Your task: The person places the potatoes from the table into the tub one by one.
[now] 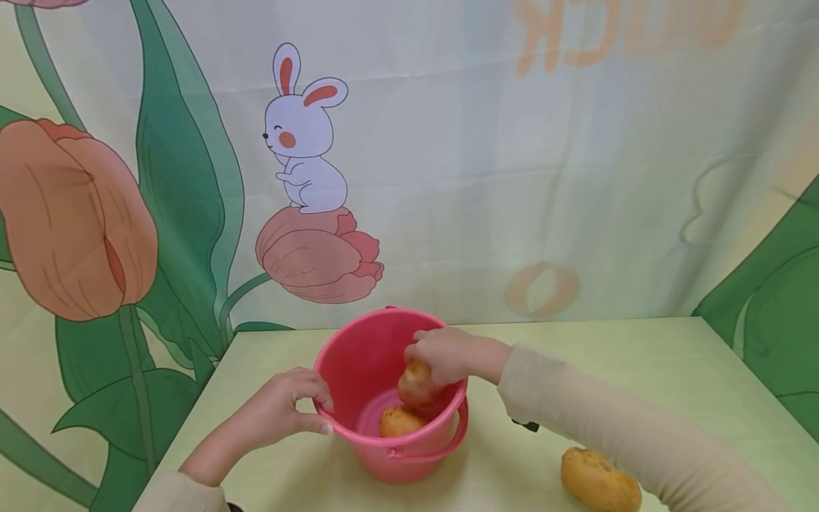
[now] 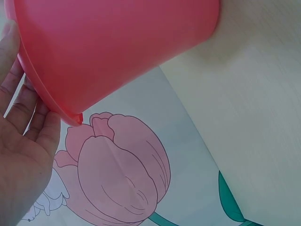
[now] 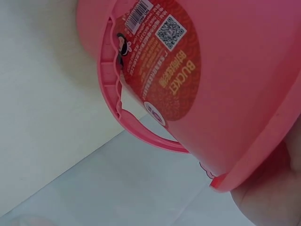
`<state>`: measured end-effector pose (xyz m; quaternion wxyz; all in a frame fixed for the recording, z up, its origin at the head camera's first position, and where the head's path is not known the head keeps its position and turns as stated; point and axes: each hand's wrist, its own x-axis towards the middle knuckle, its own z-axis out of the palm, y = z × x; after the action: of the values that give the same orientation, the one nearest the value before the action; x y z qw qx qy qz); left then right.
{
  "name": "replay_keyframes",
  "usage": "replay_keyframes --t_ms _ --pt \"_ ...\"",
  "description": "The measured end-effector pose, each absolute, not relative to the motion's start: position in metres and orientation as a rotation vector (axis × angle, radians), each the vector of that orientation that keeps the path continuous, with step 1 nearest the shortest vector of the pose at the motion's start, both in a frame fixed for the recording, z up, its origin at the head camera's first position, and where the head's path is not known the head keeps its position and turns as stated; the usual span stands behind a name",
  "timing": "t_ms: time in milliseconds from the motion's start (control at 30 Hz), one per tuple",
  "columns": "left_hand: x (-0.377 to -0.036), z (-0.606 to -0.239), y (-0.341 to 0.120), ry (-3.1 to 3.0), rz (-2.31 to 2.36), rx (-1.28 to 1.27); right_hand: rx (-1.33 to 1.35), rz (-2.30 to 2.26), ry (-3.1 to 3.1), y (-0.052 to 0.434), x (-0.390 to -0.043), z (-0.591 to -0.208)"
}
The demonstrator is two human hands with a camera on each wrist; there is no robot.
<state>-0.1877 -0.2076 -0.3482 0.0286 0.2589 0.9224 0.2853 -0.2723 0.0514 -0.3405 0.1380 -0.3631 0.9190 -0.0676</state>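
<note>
A pink bucket (image 1: 361, 355) stands on the table, its mouth facing me. My left hand (image 1: 281, 407) grips its left rim, thumb outside and fingers over the edge. In the left wrist view, those fingers (image 2: 29, 108) touch the rim of the bucket (image 2: 117, 42). Inside the mouth, my right hand (image 1: 444, 355) holds a potato (image 1: 417, 385) near the right wall. Another potato (image 1: 398, 422) lies at the bottom of the bucket. The right wrist view has the bucket's outer side (image 3: 225, 89) in front, with only part of the right hand (image 3: 273, 193) showing past the rim.
A third potato (image 1: 598, 480) lies on the pale table (image 1: 646, 370), beside the right sleeve (image 1: 614, 412). The bucket's handle (image 3: 136, 129) hangs down by a red label (image 3: 164, 70). Behind the table hangs a printed cloth (image 1: 461, 178) with tulips and a rabbit.
</note>
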Motion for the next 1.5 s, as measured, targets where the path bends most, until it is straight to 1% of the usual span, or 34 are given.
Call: replay_keyframes --t_ms 300,700,1500 --pt "-0.1873 -0.3489 -0.2075 2.862 0.883 0.870 -1.110 -0.083 2.684 0.0508 -0.2722 -0.3436" --pt "-0.1889 -0.3525 -0.2078 2.876 0.874 0.867 -1.151 -0.030 2.686 0.0499 -0.2731 -0.3451" --pt "-0.1884 -0.3508 -0.2071 2.875 0.867 0.864 -1.132 -0.113 2.669 0.0524 -0.2714 -0.3401"
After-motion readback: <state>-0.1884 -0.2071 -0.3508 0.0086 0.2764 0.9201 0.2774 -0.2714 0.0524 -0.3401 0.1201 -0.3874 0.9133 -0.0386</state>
